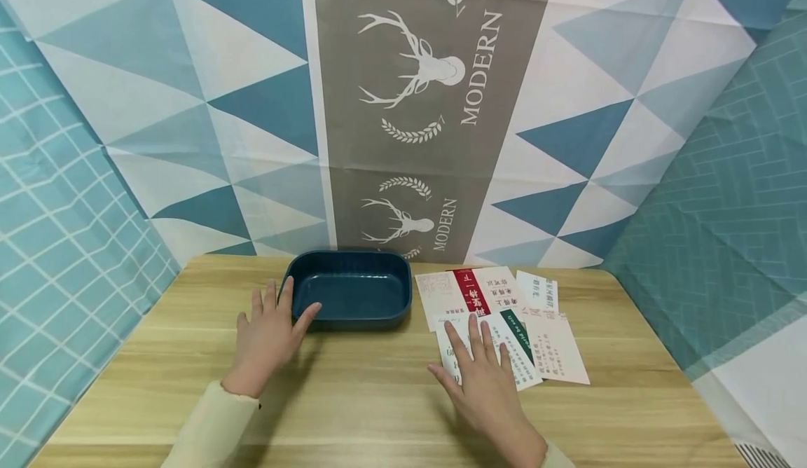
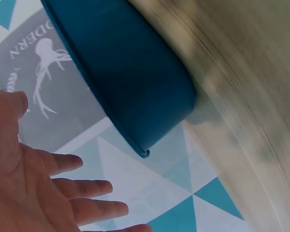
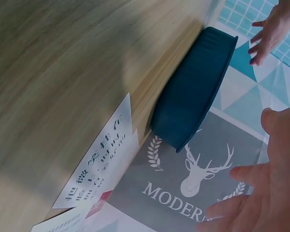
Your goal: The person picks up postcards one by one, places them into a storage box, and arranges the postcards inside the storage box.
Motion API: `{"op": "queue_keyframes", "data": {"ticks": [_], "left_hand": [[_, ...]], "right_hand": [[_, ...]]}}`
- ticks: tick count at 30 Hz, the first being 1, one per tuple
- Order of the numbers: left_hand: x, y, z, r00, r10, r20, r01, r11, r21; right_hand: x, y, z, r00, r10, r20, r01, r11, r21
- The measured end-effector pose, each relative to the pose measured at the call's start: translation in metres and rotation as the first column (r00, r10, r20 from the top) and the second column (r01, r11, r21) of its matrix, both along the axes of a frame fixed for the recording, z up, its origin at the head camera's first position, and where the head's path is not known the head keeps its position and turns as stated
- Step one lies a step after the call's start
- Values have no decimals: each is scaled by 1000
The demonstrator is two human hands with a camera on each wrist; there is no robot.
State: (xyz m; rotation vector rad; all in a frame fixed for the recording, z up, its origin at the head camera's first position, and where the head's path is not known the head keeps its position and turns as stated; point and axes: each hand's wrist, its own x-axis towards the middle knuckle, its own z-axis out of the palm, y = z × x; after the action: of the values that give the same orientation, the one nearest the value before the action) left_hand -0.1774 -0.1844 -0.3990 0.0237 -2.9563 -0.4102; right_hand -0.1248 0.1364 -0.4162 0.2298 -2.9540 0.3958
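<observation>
A dark blue rectangular dish (image 1: 353, 322) with rounded corners stands at the back of the wooden table, with nothing inside it. My left hand (image 1: 267, 338) hovers by the dish's left side, its fingers spread and straight; the left wrist view shows a gap between that hand (image 2: 34, 188) and the dish (image 2: 130, 72). To the right lies a spread of overlapping printed cards, among them a white card with a green corner (image 1: 513, 366) and one with a red band (image 1: 438, 293). Over these cards my right hand (image 1: 485, 391) is held with fingers extended, gripping nothing.
Beside the other cards lie a cream card (image 1: 561, 356) and a small white card (image 1: 536, 289). The wooden table (image 1: 366, 412) ends at a patterned cloth backdrop (image 1: 410, 139) just behind the dish. Blue tiled-pattern cloth (image 1: 57, 244) hangs at the left side.
</observation>
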Motion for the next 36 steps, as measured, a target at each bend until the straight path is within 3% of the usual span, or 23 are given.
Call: {"op": "queue_keyframes", "data": {"ticks": [5,13,20,29,36], "left_hand": [[-16,-5,-4,1000,23,10,-23,1000,17],[-43,-16,-11,997,63,-34,-62,998,20],[-62,-26,-17,997,83,7,-83,996,31],[-72,-30,-22,990,80,118,-88,994,66],[-74,-33,-22,986,87,144,-98,993,70]], "right_hand": [[-1,2,-2,1000,-8,10,8,1000,-10],[-3,7,-4,999,-26,37,26,1000,-1],[-6,9,-2,999,-37,28,37,999,5],[-15,19,-5,997,-56,-53,58,997,44],[-25,33,-7,993,-79,-91,84,995,56]]}}
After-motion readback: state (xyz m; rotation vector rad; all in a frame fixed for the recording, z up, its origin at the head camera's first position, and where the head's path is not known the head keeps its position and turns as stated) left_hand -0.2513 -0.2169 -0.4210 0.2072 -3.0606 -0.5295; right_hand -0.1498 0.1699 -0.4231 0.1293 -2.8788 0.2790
